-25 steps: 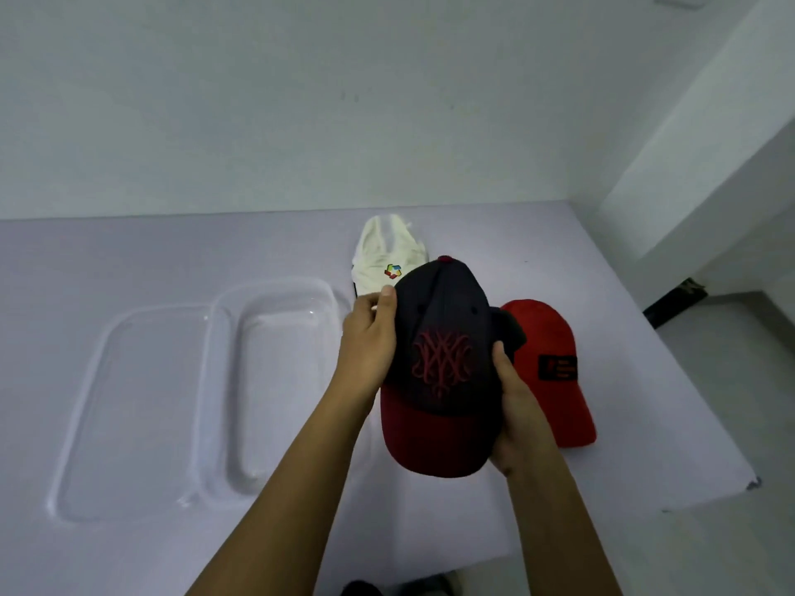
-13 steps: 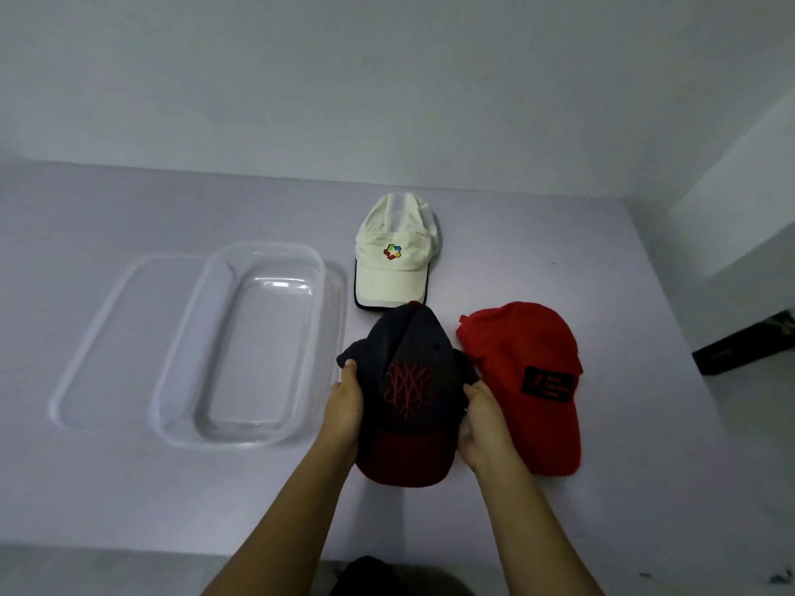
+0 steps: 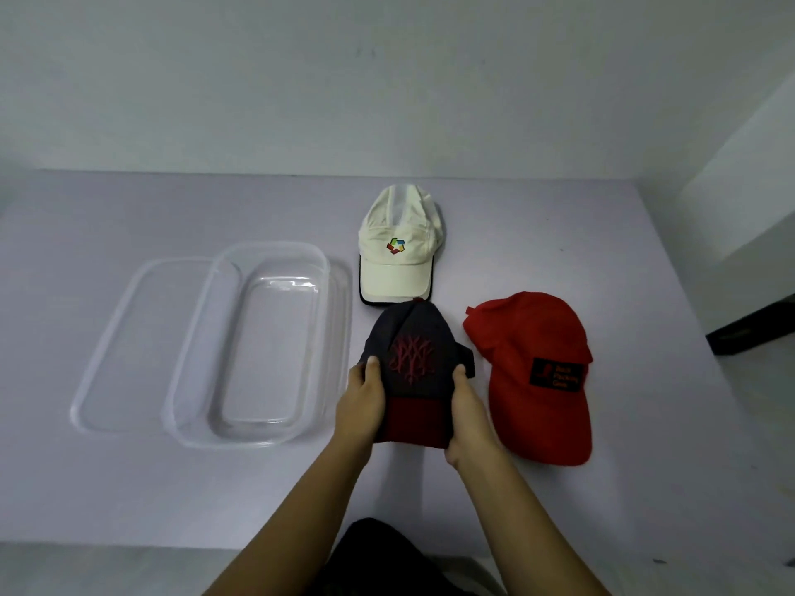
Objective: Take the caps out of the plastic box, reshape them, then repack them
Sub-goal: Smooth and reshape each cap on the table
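Hands: left hand [image 3: 363, 395] and right hand [image 3: 466, 406] clamped on the two sides of the dark cap [image 3: 413, 372], thumbs on top.
Dark cap: low in the middle of the frame, red brim toward the bottom edge; resting on the counter [image 3: 129, 488] or just over it, cannot tell which.
White cap [image 3: 398, 251]: above the dark cap, flat on the counter, brim just beside the dark cap's top.
Red cap [image 3: 537, 372]: right of the dark cap, near it, not touching.
Plastic box [image 3: 258, 342]: left of the hands, clear, nothing inside.
Lid [image 3: 124, 337]: left of the box, partly under it.
Step, likely: shaping the dark cap.
Doing it well: press both sides evenly, puff the front round, keep the brim flat, no hard squeezing.
Left to do: all three caps back into the box.
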The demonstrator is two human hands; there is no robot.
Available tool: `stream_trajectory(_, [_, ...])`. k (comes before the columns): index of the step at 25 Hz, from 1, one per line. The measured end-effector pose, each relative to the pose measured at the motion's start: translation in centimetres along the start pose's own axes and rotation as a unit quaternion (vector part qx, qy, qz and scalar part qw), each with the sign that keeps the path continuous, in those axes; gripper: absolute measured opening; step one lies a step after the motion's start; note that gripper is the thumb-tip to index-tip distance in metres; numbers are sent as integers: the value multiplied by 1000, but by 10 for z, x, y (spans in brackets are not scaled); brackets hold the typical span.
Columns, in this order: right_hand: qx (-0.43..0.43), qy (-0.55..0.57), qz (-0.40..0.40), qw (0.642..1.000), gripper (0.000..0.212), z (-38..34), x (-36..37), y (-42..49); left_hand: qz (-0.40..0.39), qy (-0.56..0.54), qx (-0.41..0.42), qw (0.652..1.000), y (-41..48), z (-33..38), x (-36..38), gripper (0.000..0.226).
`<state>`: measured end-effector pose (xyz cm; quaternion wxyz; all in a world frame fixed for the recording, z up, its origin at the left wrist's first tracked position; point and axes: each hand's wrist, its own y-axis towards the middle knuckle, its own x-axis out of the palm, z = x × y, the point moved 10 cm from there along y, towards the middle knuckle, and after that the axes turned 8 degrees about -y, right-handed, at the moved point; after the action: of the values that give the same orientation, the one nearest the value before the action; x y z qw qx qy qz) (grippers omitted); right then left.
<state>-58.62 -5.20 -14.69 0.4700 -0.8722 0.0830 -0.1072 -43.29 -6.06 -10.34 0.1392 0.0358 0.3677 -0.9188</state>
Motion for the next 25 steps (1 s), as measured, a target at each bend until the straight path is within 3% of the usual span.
stream_trajectory(2, [19,-10,-4,1000,56,6,9,-1,-18,-14,-5,1000,-2,5,8,53])
stream_trajectory(6, [15,10,-19,1000,54,-2,23,-11,-61,-168,-85,980,-1,-17,25,57])
stream_trajectory(10, [-24,-88,24,996,53,-33,8,-17,-59,-193,-105,974,6,-21,12,54])
stream_trajectory(13, [-75,-136,24,988,54,-45,1,-18,-89,-250,-169,949,-1,-16,17,56])
stream_trajectory(15, [-79,-108,8,991,52,-48,2,-25,-83,-271,-170,944,-2,-10,15,54])
stream_trajectory(18, [9,-26,-13,1000,54,-33,4,-28,-76,-275,-198,938,-9,-7,16,40])
stream_trajectory(21, [57,-40,-61,996,40,-21,15,-36,-77,-257,-230,935,-21,-8,20,30])
stream_trajectory(25, [32,0,-42,999,38,-27,6,-34,-84,-248,-244,934,-24,-7,14,38])
